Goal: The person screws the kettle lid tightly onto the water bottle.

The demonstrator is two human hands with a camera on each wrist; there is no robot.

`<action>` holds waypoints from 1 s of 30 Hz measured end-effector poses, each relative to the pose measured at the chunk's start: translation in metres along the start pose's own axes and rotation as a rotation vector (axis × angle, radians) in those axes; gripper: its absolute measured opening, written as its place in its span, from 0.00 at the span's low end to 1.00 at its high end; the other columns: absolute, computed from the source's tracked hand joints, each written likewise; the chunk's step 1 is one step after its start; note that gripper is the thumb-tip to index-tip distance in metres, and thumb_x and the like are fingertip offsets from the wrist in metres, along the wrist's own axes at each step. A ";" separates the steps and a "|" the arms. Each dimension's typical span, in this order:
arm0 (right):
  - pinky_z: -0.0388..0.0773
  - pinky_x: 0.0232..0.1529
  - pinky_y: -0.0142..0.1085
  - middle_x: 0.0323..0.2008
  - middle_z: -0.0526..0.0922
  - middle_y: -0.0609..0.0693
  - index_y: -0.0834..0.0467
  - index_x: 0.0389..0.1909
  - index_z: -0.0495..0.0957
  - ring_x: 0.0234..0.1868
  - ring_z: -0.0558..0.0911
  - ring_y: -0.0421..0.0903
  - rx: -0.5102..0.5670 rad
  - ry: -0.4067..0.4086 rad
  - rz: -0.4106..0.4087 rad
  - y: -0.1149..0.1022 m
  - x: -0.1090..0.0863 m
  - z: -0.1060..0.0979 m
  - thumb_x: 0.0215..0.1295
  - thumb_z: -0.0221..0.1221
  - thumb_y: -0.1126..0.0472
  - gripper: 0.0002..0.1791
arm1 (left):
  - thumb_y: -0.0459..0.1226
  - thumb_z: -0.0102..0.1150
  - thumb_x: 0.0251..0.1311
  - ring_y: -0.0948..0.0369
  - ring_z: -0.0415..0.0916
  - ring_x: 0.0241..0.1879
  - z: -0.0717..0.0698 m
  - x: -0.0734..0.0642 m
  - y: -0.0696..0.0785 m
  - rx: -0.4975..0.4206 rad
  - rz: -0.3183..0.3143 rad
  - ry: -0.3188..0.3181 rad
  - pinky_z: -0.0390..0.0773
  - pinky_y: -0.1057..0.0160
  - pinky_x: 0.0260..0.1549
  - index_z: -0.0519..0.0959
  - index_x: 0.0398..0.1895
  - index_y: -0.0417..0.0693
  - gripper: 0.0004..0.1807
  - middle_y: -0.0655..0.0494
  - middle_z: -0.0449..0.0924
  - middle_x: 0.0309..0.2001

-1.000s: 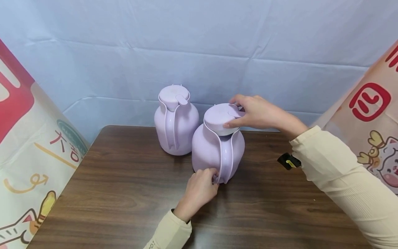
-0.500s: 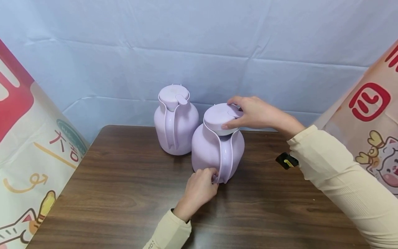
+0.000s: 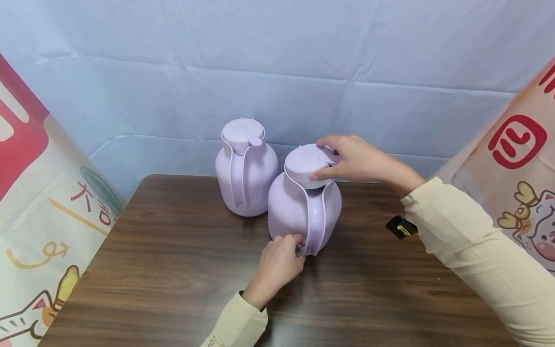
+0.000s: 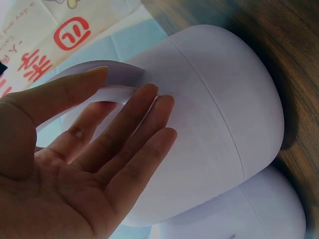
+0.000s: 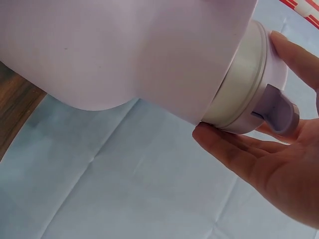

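Jug stands upright on the table, to the front and right of its twin, with its handle turned towards you. That facing presumably suits your left reach, and leaves the lid free for the other side. The lid sits in the neck with a pale collar showing below its top and a dark gap under its near edge; you cannot tell from this whether it is loose or simply shaped that way.

Your right grip is closed around the lid: thumb on its near side, fingers on its far side, the lever lying between them. Opposed like that, it looks suited to turning or lifting the lid.

Your left grip pinches the handle low down, thumb and index finger on opposite sides of it, the other fingers extended beside the jug's wall. This likely steadies the jug against whatever your right does. So the body lies between your two grips, one low and near you, one high and to the right.

Behind and to the left, the second jug stands upright, close by; contact between the two is hard to judge. A blue cloth hangs beyond the table.
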State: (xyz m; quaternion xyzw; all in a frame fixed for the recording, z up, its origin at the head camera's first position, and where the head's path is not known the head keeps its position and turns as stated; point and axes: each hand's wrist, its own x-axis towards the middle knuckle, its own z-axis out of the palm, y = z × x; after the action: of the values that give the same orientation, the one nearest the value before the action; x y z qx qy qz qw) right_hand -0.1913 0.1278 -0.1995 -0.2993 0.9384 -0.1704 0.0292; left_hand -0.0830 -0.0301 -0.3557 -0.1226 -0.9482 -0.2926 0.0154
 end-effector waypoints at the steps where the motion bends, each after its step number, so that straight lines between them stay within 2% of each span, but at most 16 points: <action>1: 0.68 0.45 0.46 0.49 0.75 0.63 0.67 0.55 0.69 0.47 0.73 0.54 0.003 0.006 0.002 0.000 0.000 0.000 0.47 0.67 0.50 0.37 | 0.30 0.61 0.43 0.61 0.64 0.16 0.000 0.000 0.000 0.000 -0.001 0.001 0.64 0.63 0.16 0.78 0.25 0.49 0.06 0.62 0.67 0.16; 7: 0.68 0.44 0.46 0.49 0.76 0.63 0.68 0.53 0.70 0.46 0.74 0.54 0.021 0.028 0.011 -0.001 -0.001 0.002 0.46 0.68 0.50 0.37 | 0.30 0.61 0.43 0.61 0.64 0.15 0.000 -0.001 0.000 -0.005 -0.006 0.000 0.65 0.64 0.16 0.78 0.25 0.50 0.06 0.62 0.67 0.16; 20: 0.67 0.48 0.48 0.48 0.76 0.62 0.69 0.52 0.71 0.47 0.73 0.55 0.046 0.096 0.016 0.000 -0.006 0.009 0.45 0.68 0.52 0.35 | 0.30 0.61 0.43 0.61 0.64 0.16 0.001 -0.002 -0.001 -0.023 -0.008 0.006 0.66 0.63 0.17 0.79 0.26 0.50 0.07 0.62 0.69 0.17; 30: 0.67 0.46 0.47 0.47 0.76 0.61 0.68 0.51 0.71 0.45 0.74 0.55 0.071 0.135 0.033 0.003 -0.011 0.016 0.47 0.67 0.52 0.34 | 0.30 0.62 0.43 0.62 0.66 0.16 0.001 -0.002 -0.002 -0.025 -0.005 0.015 0.68 0.63 0.18 0.80 0.28 0.50 0.08 0.62 0.71 0.18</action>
State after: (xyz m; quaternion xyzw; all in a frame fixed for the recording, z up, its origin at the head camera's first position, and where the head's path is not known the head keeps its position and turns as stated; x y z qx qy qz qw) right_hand -0.1816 0.1312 -0.2159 -0.2703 0.9364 -0.2230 -0.0209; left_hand -0.0816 -0.0311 -0.3580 -0.1182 -0.9447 -0.3052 0.0205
